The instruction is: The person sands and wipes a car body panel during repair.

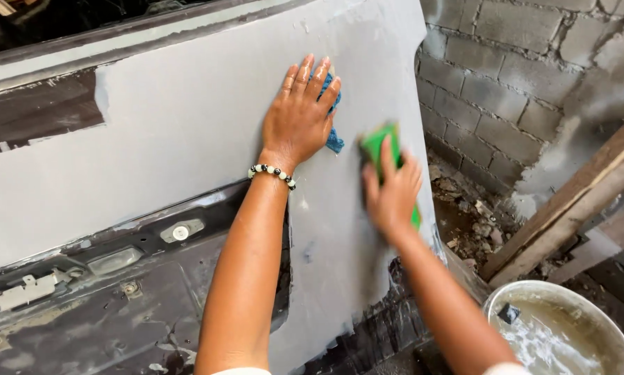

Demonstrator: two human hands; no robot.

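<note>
the left hand point(298, 118) lies spread flat, pressing a blue cloth point(333, 114) on the grey car panel point(187, 132), the right hand point(392, 191) grips a green sanding block point(378, 144) beside it, and wet slip could gouge the primer.

Off to the right there's a rough block wall point(513, 76), grey with messy mortar. Rubble point(465, 215) is piled at the foot of it. A wooden plank point(569, 201) leans at an angle across that corner, more boards just behind it. Bottom right sits a bucket point(496, 300) of cloudy water with a small dark scrap point(508, 313) floating in it.
</note>
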